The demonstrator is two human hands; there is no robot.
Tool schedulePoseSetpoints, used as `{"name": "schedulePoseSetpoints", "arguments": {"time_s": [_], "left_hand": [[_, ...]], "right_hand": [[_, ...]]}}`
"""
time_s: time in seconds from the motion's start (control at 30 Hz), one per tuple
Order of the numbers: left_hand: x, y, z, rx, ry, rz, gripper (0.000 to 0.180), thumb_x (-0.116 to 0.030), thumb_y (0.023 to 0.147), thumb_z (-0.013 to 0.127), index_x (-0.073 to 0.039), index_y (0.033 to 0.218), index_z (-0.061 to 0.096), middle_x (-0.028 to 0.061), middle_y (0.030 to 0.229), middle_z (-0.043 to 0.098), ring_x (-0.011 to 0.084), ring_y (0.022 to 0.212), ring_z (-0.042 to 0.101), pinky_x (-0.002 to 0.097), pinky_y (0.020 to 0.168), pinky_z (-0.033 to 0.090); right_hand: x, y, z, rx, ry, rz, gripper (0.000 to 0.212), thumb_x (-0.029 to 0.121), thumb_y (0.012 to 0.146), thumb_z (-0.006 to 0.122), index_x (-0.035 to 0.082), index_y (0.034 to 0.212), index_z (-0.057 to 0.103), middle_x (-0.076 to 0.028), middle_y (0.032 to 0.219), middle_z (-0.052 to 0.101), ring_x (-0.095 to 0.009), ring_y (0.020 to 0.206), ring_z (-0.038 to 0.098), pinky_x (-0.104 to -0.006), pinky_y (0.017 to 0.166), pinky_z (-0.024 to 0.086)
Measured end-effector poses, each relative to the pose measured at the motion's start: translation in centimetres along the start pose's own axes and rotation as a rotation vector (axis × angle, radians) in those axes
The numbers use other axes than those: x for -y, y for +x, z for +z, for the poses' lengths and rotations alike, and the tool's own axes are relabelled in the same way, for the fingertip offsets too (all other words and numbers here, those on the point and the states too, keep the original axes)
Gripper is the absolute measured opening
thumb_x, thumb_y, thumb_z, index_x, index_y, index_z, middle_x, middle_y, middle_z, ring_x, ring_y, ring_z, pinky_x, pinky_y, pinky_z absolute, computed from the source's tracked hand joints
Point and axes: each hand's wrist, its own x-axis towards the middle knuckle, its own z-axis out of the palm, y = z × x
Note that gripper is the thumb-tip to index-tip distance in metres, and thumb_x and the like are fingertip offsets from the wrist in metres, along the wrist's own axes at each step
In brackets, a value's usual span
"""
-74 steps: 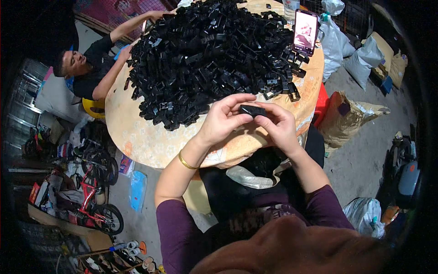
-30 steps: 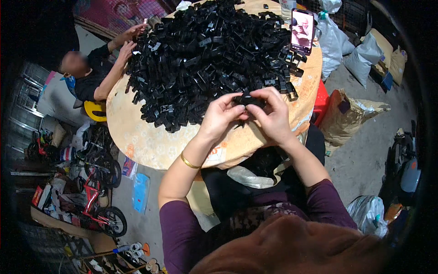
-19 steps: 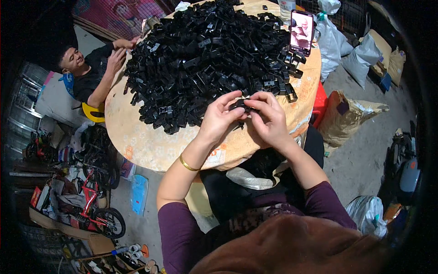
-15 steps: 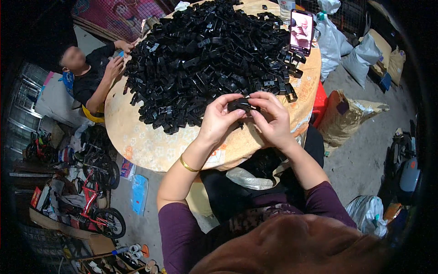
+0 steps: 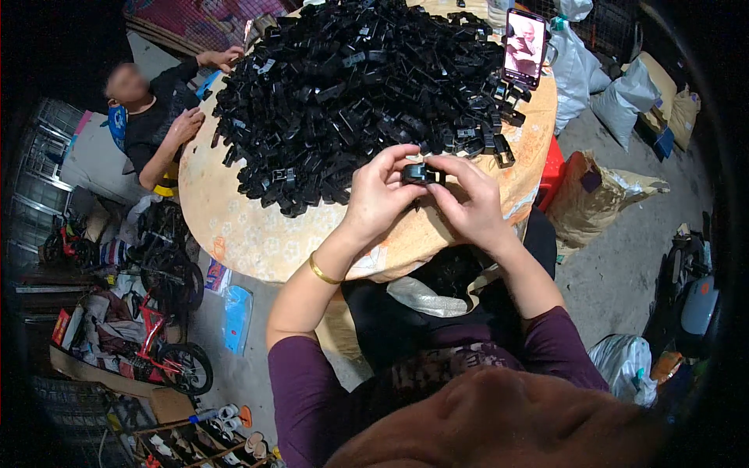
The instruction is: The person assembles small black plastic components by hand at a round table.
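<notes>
A small black plastic part (image 5: 418,173), glossy and buckle-like, is held between my two hands above the table's near edge. The fingers and thumb of my left hand (image 5: 377,189) are curved about its left end. My right hand (image 5: 471,196) pinches the other end between thumb and fingers. Just beyond them rises a large heap of similar black plastic parts (image 5: 351,101), covering most of the round table. Its patterned yellow-orange tablecloth (image 5: 242,234) shows along the near rim. What the parts are exactly, I cannot make out.
A phone (image 5: 523,48) stands upright at the table's far right. Across to the left, a person (image 5: 156,101) sits with hands at the table edge. White sacks (image 5: 573,74) and a tan sack (image 5: 591,199) stand right; a red bicycle (image 5: 160,343) is lower left.
The black part has turned between my fingers, so more of its glossy side shows. My left fingers have opened slightly around it. The other person's near hand has moved down and left.
</notes>
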Motion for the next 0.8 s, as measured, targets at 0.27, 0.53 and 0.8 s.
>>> {"name": "schedulePoseSetpoints", "arguments": {"time_s": [0.27,0.53,0.8], "left_hand": [[0.3,0.2,-0.5,0.126,-0.45,-0.182,0.055,0.007,0.075,0.064,0.005,0.125,0.042,0.0106,0.109,0.058,0.0124,0.096,0.057,0.024,0.084,0.048],[-0.3,-0.2,-0.3,0.185,-0.387,-0.121,0.053,0.007,0.076,0.061,0.004,0.125,0.042,0.0147,0.109,0.058,0.0169,0.096,0.059,0.0274,0.082,0.051],[0.0,0.3,-1.0,0.367,-0.201,-0.023,0.055,0.005,0.081,0.057,-0.001,0.131,0.036,0.0123,0.119,0.053,0.0157,0.103,0.056,0.0263,0.087,0.047]], "right_hand": [[-0.2,0.1,-0.4,0.035,-0.085,-0.191,0.034,-0.003,0.069,0.066,0.0,0.102,0.058,-0.015,0.095,0.062,-0.03,0.087,0.06,-0.0363,0.078,0.049],[-0.3,-0.8,-0.8,0.1,0.401,0.237,0.041,0.001,0.075,0.064,-0.002,0.115,0.053,-0.014,0.116,0.055,-0.023,0.101,0.057,-0.0304,0.085,0.046],[-0.2,-1.8,-1.2,0.138,0.389,0.441,0.038,0.004,0.082,0.06,-0.003,0.119,0.052,-0.012,0.103,0.062,-0.014,0.092,0.059,-0.0257,0.079,0.049]]}}
